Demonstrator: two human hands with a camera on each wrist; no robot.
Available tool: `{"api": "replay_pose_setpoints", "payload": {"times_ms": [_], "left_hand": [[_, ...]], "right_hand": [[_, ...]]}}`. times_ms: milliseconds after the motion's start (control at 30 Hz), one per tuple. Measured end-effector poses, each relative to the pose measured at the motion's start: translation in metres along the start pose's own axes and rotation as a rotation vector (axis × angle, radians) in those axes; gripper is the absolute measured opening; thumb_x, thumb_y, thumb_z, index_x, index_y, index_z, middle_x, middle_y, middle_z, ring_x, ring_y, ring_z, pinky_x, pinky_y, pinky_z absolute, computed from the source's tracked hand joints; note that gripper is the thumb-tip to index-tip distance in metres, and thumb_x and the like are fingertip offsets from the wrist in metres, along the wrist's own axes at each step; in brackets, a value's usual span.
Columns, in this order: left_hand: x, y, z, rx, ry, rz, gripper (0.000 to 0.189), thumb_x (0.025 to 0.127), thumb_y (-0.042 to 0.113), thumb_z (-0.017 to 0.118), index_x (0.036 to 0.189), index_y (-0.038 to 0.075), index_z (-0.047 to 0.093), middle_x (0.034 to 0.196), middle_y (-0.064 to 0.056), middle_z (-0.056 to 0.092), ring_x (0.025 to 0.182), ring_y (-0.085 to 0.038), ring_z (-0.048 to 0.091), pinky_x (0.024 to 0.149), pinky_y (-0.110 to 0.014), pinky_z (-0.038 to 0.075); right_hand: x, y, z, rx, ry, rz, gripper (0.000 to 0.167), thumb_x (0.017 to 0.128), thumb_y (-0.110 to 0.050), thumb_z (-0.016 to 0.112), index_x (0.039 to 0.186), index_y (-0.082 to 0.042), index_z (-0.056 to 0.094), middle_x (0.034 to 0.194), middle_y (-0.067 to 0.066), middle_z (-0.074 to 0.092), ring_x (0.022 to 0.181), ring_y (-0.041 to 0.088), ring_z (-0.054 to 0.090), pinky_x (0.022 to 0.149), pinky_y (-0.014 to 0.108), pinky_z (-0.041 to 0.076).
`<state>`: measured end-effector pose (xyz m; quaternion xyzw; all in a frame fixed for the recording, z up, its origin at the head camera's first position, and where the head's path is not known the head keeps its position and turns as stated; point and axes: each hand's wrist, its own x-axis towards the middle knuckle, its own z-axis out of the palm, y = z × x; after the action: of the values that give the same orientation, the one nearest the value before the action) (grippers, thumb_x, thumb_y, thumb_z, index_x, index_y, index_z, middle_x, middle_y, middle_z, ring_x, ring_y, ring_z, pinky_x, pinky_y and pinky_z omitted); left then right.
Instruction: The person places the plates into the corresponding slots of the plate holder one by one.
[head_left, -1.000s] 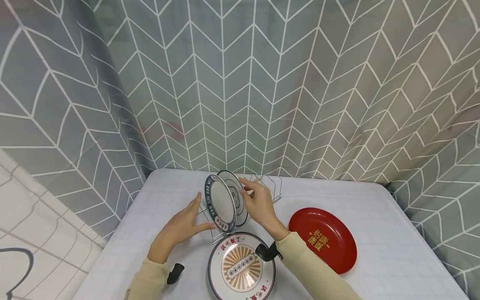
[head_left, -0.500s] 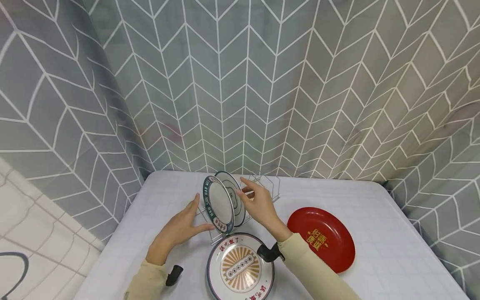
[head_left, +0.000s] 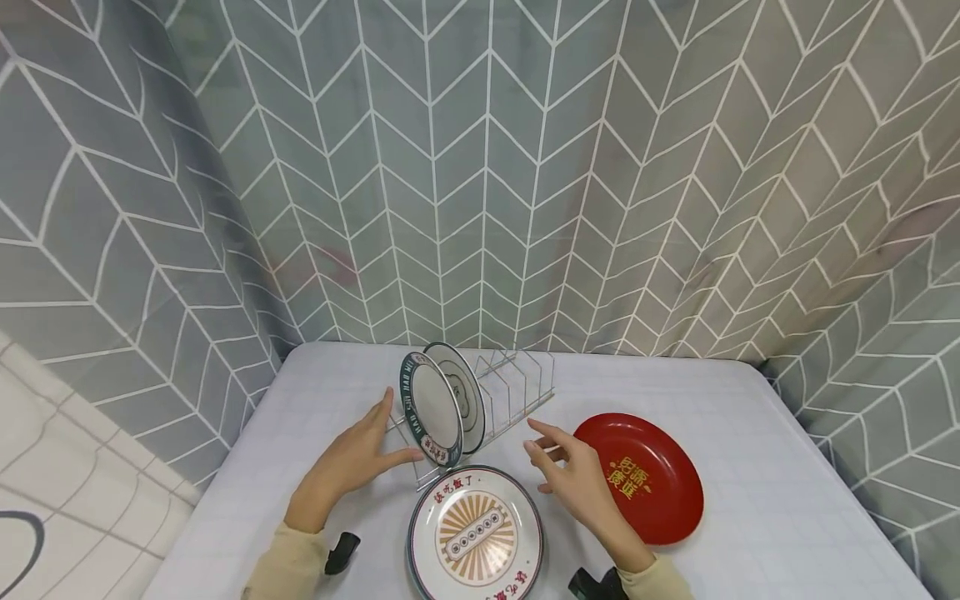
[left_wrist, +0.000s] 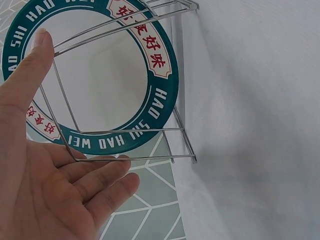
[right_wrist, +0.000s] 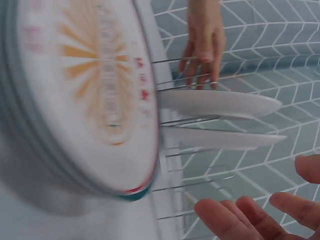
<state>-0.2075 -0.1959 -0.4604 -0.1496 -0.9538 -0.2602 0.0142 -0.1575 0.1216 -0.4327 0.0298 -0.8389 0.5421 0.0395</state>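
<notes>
Patterned curtains (head_left: 480, 183) are hung behind the white desk (head_left: 787, 467). Right hand (head_left: 576, 475) has been withdrawn from the rear plate (head_left: 471, 400) toward lower right, fingers relaxed, nothing held; the plate is apparently now borne by the wire rack (left_wrist: 155, 157), lower center. Left hand (head_left: 347, 457) is spread beside the front plate (head_left: 435, 412); contact cannot be confirmed.

Racked plates (head_left: 437, 408) (2), L grip (head_left: 349, 460) beside, R grip (head_left: 576, 479) nr red plate (head_left: 663, 483)

The rack (head_left: 523, 416) is shiny metal wire, the green-rimmed plate (head_left: 437, 412) smooth, the red platter (head_left: 667, 487) glossy.
</notes>
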Motion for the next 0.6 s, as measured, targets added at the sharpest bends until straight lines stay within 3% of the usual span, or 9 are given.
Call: {"api": "replay_pose_setpoints", "payload": {"times_ms": [200,600], "left_hand": [[0.000,-0.003,0.000,-0.007,0.000,0.000,0.116,0.080,0.061,0.070,0.156,-0.002,0.010,0.159,-0.025,0.022,0.143,-0.042,0.032,0.114,-0.055,0.035],[0.000,-0.001,0.000,-0.008,0.007,0.000,0.115,0.080,0.060,0.071,0.156,-0.002,0.010,0.159,-0.024,0.022,0.143,-0.042,0.031,0.115,-0.055,0.033]], "right_hand": [[-0.017,0.021,-0.003,-0.017,-0.057,0.072,0.039,0.090,-0.022,0.072,0.127,-0.011,0.066,0.094,0.010,0.069,0.078,0.025,0.067,0.050,0.029,0.059],[-0.036,0.048,0.000,0.041,-0.286,0.147,0.049,0.090,-0.023,0.071,0.133,-0.002,0.060,0.091,0.008,0.061,0.067,0.015,0.062,0.047,0.035,0.058]]}}
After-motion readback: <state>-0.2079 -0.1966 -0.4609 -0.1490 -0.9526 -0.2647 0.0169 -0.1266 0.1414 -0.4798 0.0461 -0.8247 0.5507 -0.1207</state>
